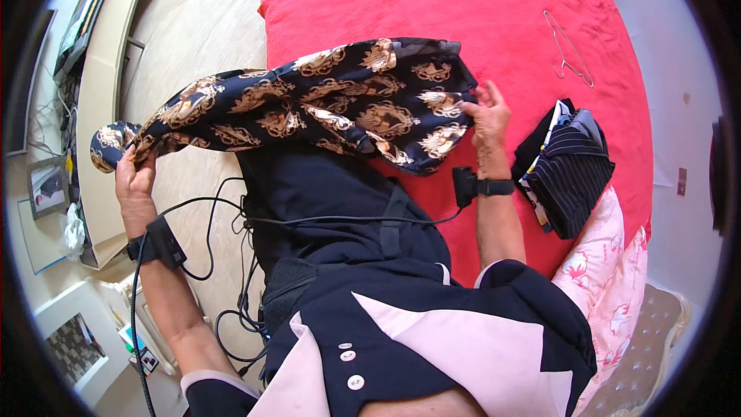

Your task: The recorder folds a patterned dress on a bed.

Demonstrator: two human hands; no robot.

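A black garment with a gold and cream ornate print (386,112) is stretched sideways between my hands, above my lap and the bed's edge. Its exact kind is hard to tell. My left hand (137,176) is closed on its narrow gathered end, and a bit of cloth hangs past the fingers. At the wider end, my right hand (489,114) pinches the edge between thumb and fingers. Cloth sags in folds in the middle. Each wrist wears a black strap with a small device, joined to dark cables.
A red-covered bed (370,0) spreads ahead and right. On it lie a wire hanger (567,50), a folded stack of dark striped clothes (571,174) and pink printed pillows (598,247). Black cables (340,221) cross my lap. Shelving (104,108) lines the left side.
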